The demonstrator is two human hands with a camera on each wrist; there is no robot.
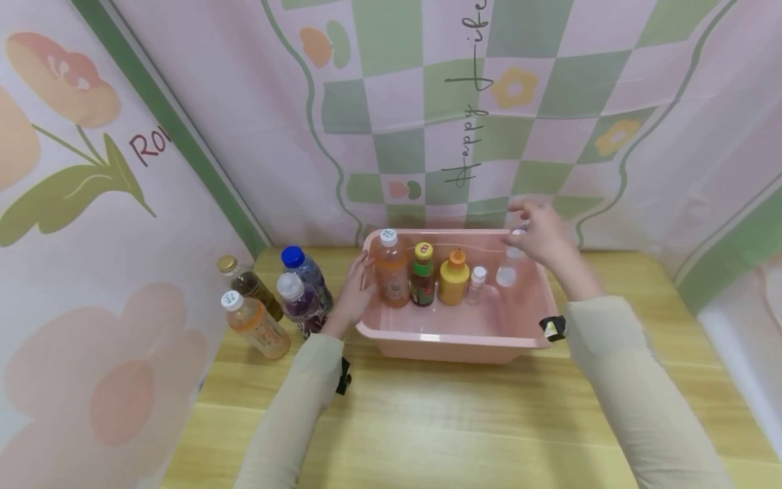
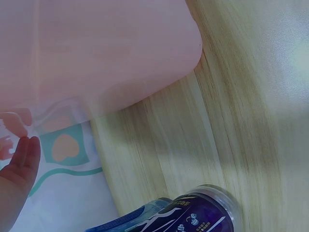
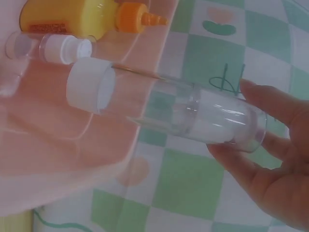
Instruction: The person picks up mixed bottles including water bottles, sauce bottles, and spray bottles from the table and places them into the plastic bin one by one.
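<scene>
Around you hang pink, green-checked flowered curtains [image 1: 550, 102], and under your arms lies one pale wooden table [image 1: 427, 421]. Between your hands sits one pink plastic tub [image 1: 452, 339]. Your left hand [image 1: 353, 293] rests with relaxed, nearly straight fingers against its near left wall; how the fingers lie beyond that you cannot tell.

Just inside the tub from that hand stand four bottles in a row: an orange drink [image 1: 392, 270], a dark red-labelled bottle [image 1: 423, 275], a yellow squeeze bottle [image 1: 455, 278] and a small clear vial [image 1: 476, 285]. Outside your left wrist stand four more drink bottles [image 1: 275, 299].

Your right hand [image 1: 544, 238] holds one clear plastic bottle [image 3: 188, 112] by its base with fingertips [image 3: 270, 101], over the tub's far right corner. It looks empty, with a white cap [image 3: 89, 84].
</scene>
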